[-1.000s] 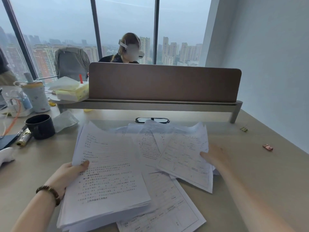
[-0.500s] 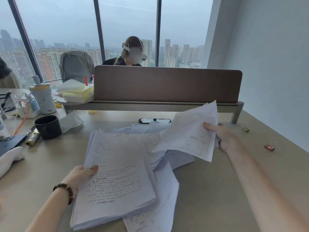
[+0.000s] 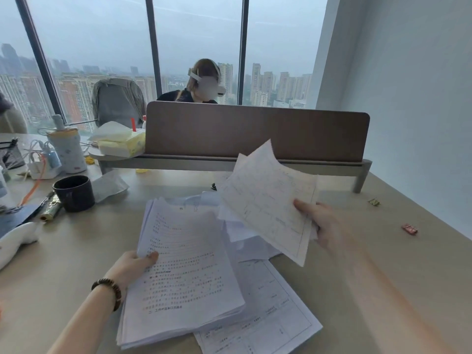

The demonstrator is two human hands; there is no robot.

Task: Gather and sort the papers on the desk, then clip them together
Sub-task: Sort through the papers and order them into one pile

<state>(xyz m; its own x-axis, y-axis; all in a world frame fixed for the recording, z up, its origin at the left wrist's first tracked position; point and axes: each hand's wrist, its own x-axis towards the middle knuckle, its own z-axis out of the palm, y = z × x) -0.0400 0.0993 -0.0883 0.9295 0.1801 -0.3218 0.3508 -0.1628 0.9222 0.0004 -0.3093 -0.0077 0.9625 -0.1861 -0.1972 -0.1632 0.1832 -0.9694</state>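
We hold a thick stack of papers (image 3: 184,274) with our left hand (image 3: 130,268), thumb pinched over its left edge and fingers tucked beneath; the stack rests low over the desk (image 3: 383,264). Our right hand (image 3: 329,226) pinches a few sheets (image 3: 270,200) by their right edge, thumb on top, lifted and tilted above the loose papers (image 3: 245,238) still spread behind the stack. One form sheet (image 3: 268,315) lies flat on the desk, partly under the stack. Two binder clips, one gold (image 3: 374,202) and one red (image 3: 409,229), sit apart on the desk to the right. A dark cup (image 3: 74,192) stands at the left
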